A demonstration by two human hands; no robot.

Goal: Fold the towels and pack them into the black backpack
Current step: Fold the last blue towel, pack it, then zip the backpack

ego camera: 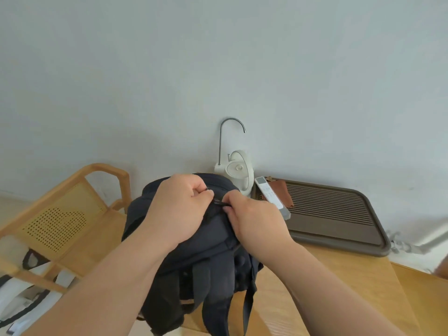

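Curled fingertips of the left hand (179, 209) and right hand (254, 219) meet and pinch the small black zipper pulls (219, 202) at the top of the black fabric backpack (208, 253). It stands on the light wooden table (339, 275), straps facing the person. Just behind it are a white kettle (238, 170), a white remote control (269, 195) and a brown slatted tray (339, 214); a cane-backed wooden chair (60, 214) stands to the left.

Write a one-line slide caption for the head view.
Left hand and right hand pinch the zipper atop a black backpack on a wooden table, near a white kettle and slatted tray.
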